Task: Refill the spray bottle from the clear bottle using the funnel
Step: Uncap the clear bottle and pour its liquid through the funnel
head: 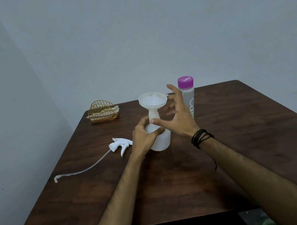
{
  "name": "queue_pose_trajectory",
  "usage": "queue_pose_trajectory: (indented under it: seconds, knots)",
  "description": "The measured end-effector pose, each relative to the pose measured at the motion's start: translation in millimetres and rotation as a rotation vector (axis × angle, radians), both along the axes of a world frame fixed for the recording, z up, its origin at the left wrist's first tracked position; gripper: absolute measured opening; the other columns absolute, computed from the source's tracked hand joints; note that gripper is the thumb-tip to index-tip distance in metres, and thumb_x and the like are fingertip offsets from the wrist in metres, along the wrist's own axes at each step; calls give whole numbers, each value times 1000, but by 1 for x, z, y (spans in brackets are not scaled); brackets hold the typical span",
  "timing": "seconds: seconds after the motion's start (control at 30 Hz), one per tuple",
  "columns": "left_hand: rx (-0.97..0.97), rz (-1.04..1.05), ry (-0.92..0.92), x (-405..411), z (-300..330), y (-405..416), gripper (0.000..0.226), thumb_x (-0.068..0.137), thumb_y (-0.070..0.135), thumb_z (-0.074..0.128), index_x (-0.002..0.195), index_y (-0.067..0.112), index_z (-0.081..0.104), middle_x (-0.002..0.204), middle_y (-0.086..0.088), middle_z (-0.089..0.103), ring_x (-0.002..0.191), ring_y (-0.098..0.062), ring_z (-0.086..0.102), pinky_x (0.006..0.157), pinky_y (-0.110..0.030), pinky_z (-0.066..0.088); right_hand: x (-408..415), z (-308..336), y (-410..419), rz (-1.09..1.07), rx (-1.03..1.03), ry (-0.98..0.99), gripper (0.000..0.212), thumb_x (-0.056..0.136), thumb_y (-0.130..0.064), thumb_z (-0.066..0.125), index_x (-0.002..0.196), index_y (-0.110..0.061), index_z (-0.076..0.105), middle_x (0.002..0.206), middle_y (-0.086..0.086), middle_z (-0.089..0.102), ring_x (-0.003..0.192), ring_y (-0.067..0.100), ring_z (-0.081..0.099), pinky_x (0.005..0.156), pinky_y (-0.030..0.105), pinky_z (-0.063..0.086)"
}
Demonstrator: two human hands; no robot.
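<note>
Dark wood table [237, 140], grey wall behind. Frame centre: your left hand [143, 138] grips the spray bottle [162, 140], funnel [153, 101] seated in its neck. Right hand [178, 115] spread, empty. Clear bottle [188, 97] just behind, capped. Next: uncap, pour slowly.

From my station I count, around the one spray bottle [160, 138]: one funnel [153, 101] on top, one clear bottle [188, 97] behind-right, one trigger head [121, 145] to its left, one wire holder [103, 111] behind-left, two hands.
</note>
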State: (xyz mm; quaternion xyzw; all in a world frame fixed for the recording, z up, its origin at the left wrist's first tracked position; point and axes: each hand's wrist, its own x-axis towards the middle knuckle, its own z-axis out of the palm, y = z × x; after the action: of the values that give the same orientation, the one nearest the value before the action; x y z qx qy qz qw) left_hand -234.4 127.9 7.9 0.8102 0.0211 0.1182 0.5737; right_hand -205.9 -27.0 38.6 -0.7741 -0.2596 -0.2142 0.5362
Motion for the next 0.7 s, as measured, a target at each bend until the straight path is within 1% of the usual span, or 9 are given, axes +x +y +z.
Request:
queue_pose_trajectory:
  seconds: [0.07,0.17,0.23,0.3,0.37,0.43,0.5,0.57,0.7]
  knots:
    - [-39,11,-35,-3,1,0,63,69,23,82,123,39,54,120,19,62,119,-9,56,95,-31,47,-8,-5,-8,-73,21,-86,105,65,-53,86,148,-26,27,122,-4,52,90,14,58,73,25,53]
    - [-93,81,-181,-10,3,-2,76,58,16,75,129,26,49,130,6,59,125,-12,53,101,-29,45,-12,-10,-20,-267,174,-206,80,75,-56,73,137,-17,40,114,0,52,91,15,54,75,26,49]
    - [-125,189,-307,-17,9,-6,70,59,11,72,125,19,51,123,-1,59,118,-14,55,100,-24,45,-5,-10,-28,-433,254,-147,77,76,-57,73,133,-15,43,117,2,51,100,17,54,83,36,52]
    - [-114,308,-437,-24,15,-11,54,63,10,71,114,18,55,109,1,61,105,-17,58,94,-33,48,9,-12,-38,-502,210,36,90,70,-58,79,139,-18,37,129,1,47,116,19,50,95,42,50]
    - [-12,388,-576,-32,18,-18,34,69,11,72,100,17,58,94,7,59,92,-20,57,81,-40,50,22,-15,-47,-445,92,207,105,65,-57,84,146,-23,27,141,2,44,127,20,47,103,44,47]
    - [140,368,-672,-40,16,-29,19,76,14,72,91,13,61,85,6,57,83,-21,55,71,-39,48,29,-20,-51,-322,20,302,105,69,-46,86,148,-22,22,143,5,46,126,23,51,100,39,47]
    - [273,283,-696,-46,12,-41,15,80,18,72,89,12,62,83,5,58,79,-16,53,66,-34,47,31,-24,-49,-245,-21,334,86,78,-35,82,143,-17,28,129,7,54,116,26,57,88,33,47]
    - [362,189,-692,-49,9,-53,15,82,21,73,90,13,62,85,8,58,79,-11,53,67,-28,47,29,-28,-48,-241,-38,323,68,84,-34,78,131,-13,34,113,4,54,103,25,57,78,30,44]
    - [402,73,-679,-49,19,-75,22,83,22,74,99,12,63,93,5,61,82,-6,54,72,-11,41,16,-37,-59,-208,16,284,56,83,-34,77,117,-20,35,105,-1,58,91,17,60,70,23,47]
